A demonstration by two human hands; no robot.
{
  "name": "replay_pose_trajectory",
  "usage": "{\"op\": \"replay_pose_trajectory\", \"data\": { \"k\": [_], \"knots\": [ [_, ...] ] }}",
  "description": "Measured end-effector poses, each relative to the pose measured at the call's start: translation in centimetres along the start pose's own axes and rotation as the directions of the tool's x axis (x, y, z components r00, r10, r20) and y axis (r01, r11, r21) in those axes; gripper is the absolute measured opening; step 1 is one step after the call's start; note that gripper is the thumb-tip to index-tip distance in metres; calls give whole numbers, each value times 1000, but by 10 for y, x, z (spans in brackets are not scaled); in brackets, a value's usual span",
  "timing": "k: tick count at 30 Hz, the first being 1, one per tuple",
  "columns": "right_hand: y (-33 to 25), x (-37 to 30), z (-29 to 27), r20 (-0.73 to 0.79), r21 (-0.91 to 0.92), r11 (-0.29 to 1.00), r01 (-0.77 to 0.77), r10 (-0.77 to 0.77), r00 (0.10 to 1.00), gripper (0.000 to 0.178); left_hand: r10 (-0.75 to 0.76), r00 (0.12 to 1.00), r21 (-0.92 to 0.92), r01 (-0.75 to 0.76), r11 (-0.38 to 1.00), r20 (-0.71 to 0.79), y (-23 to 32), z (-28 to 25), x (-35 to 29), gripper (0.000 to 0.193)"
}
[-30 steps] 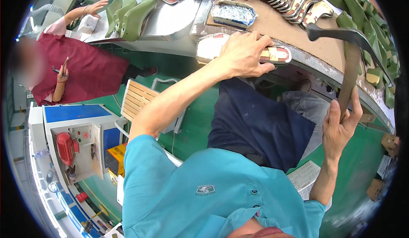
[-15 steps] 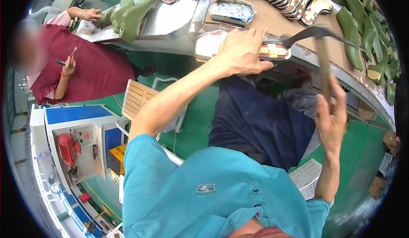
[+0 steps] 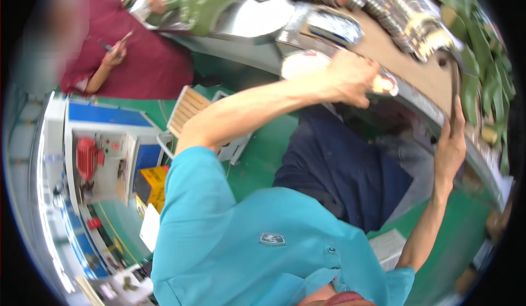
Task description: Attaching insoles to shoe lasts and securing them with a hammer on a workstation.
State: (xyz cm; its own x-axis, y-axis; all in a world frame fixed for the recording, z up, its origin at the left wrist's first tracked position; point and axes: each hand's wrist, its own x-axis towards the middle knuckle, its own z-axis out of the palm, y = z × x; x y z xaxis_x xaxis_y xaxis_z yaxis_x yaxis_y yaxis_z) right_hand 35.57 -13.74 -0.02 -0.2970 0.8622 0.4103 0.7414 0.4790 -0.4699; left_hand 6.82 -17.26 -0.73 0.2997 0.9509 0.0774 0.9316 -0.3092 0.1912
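Observation:
My left hand [image 3: 350, 77] is closed over the middle of a shoe last [image 3: 304, 64] at the near edge of the bench. The last lies with its pale underside up; one whitish end shows left of my hand, a red-and-cream patterned end to the right. My right hand [image 3: 450, 148] is at the bench's right edge, its fingers along the handle of a hammer [image 3: 456, 81]. The handle points away from me, and the dark blurred head lies over the brown bench top. Motion blur hides the exact finger grip.
Behind my left hand stands a foil-lined box [image 3: 335, 27]. A long row of stacked insoles [image 3: 392, 10] curves along the back. Green shoe lasts [image 3: 482, 70] are heaped at right, others [image 3: 211, 7] at left. A co-worker in a maroon apron [image 3: 137, 48] stands at left.
The view has swung, so the bench sits farther right and lower. My right hand and the hammer have moved away from the last, toward the bench's right side. My left hand stays on the last.

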Motion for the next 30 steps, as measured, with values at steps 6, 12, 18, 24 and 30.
{"op": "replay_pose_trajectory", "data": {
  "k": [6,12,18,24,30],
  "knots": [
    [96,2,35,110,-243,963,-119,149,983,52,-392,898,-724,133,677,-201,-37,-52,-45,88],
    [95,8,43,147,-209,963,-168,201,969,51,-697,281,-734,-439,517,-659,-110,-101,-112,34],
    [100,2,42,138,-136,977,-166,184,973,49,-947,22,-948,1,320,-320,-167,5,-139,58],
    [101,3,41,151,-153,975,-164,187,971,48,-937,316,-978,90,187,-150,-166,14,-141,62],
    [92,1,36,145,-106,968,-228,242,960,45,-914,403,-997,36,66,-46,-170,10,-131,52]
  ]
}}
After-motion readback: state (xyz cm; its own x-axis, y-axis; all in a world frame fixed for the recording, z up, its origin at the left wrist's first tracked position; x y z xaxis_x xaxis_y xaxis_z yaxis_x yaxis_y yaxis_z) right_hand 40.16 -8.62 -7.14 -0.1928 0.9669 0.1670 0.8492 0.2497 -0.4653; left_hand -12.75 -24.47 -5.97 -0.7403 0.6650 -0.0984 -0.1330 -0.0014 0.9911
